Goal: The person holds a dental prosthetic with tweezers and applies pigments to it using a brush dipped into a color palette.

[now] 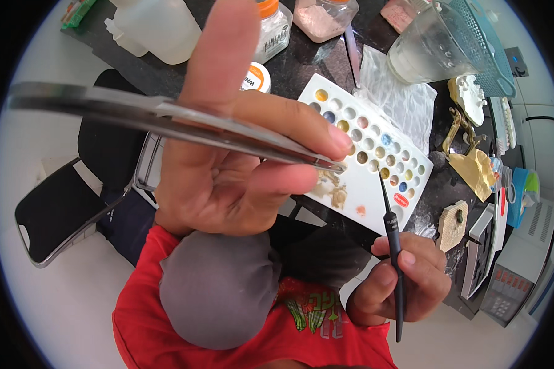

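Note:
Close to the camera, my left hand (203,194) is closed around a pair of metal tweezers (228,132), index finger and thumb pressing near the tip. Whether anything small sits in the tip, I cannot tell. My right hand (415,277) grips a slim dark-handled brush (393,230), whose fine tip points up at the palette. The white palette (375,214) lies on the dark worktop beyond both hands. Its round wells hold yellow, brown, blue, grey and pinkish colours. Beige smears (337,195) and a pink spot (361,210) mark its flat part, partly hidden by my left hand.
Behind the palette are a crumpled tissue (397,92), a clear cup (415,52), a teal basket (492,61) and orange-lidded jars (274,31). White plastic bottles (160,31) stand far left. Dental casts (471,101) and a boxy appliance (514,264) are right; a black chair (58,203) is left.

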Available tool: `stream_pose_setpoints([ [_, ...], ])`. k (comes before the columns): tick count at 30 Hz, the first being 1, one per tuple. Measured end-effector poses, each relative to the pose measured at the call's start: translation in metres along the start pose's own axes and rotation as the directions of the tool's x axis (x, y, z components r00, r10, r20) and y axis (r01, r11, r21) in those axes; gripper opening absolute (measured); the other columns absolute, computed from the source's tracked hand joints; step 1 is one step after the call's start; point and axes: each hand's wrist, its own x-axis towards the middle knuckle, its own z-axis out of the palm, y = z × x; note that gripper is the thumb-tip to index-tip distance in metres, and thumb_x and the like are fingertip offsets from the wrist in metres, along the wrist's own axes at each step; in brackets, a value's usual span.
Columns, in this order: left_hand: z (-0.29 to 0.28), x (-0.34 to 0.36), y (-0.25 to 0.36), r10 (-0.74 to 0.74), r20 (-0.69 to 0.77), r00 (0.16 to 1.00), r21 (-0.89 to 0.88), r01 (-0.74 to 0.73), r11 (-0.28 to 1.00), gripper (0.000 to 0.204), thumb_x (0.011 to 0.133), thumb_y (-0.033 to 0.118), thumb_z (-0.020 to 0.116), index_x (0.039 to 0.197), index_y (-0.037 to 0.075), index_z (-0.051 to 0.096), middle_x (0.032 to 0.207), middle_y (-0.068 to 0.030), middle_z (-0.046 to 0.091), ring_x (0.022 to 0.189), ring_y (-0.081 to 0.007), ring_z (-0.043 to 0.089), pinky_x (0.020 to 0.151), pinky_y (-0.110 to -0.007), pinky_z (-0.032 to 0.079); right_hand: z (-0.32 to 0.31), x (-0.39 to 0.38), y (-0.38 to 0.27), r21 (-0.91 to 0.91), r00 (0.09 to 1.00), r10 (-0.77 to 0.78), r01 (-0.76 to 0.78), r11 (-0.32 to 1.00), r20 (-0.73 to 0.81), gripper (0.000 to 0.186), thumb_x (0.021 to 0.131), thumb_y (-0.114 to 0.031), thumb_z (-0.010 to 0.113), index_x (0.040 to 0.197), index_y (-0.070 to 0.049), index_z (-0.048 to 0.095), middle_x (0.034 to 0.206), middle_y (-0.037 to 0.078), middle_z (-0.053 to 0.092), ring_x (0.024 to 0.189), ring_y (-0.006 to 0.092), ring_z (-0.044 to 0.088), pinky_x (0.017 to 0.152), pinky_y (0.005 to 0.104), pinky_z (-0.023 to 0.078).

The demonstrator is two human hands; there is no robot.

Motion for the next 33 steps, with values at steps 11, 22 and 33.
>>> stream_pose_setpoints([
  [11, -0.003, -0.003, -0.003, -0.052, 0.020, 0.998, 0.032, 0.051, 0.998, 0.070, 0.091, 0.021, 0.051, 0.135, -0.010, 0.007, 0.085, -0.0132, 0.058, 0.060, -0.0187, 0.061, 0.055, -0.026, 0.056, 0.014, 0.001, -0.002, -0.004, 0.997, 0.038, -0.038, 0.999, -0.061, 0.028, 0.065, 0.004, 0.064, 0.092, 0.001, 0.056, 0.071, 0.011, 0.059, 0.056, 0.0191, 0.058, 0.048, 0.0236, 0.046],
  [22, -0.010, -0.003, -0.002, -0.005, 0.213, 0.977, 0.082, -0.013, 0.997, 0.069, 0.091, 0.021, 0.052, 0.135, -0.010, 0.009, 0.085, -0.0133, 0.058, 0.060, -0.0186, 0.060, 0.054, -0.027, 0.056, 0.016, 0.004, -0.003, -0.021, 0.997, 0.046, -0.047, 0.999, -0.063, 0.030, 0.063, 0.004, 0.065, 0.091, 0.000, 0.056, 0.070, 0.010, 0.060, 0.055, 0.0187, 0.060, 0.049, 0.0244, 0.048],
  [33, -0.011, -0.001, -0.003, -0.038, 0.196, 0.980, 0.082, 0.022, 0.996, 0.068, 0.091, 0.021, 0.052, 0.134, -0.010, 0.010, 0.084, -0.0133, 0.058, 0.060, -0.0186, 0.060, 0.054, -0.027, 0.056, 0.016, 0.003, -0.004, -0.041, 0.997, 0.050, -0.053, 0.998, -0.060, 0.029, 0.063, 0.003, 0.066, 0.091, -0.001, 0.057, 0.071, 0.011, 0.061, 0.055, 0.0191, 0.060, 0.048, 0.0247, 0.048],
])
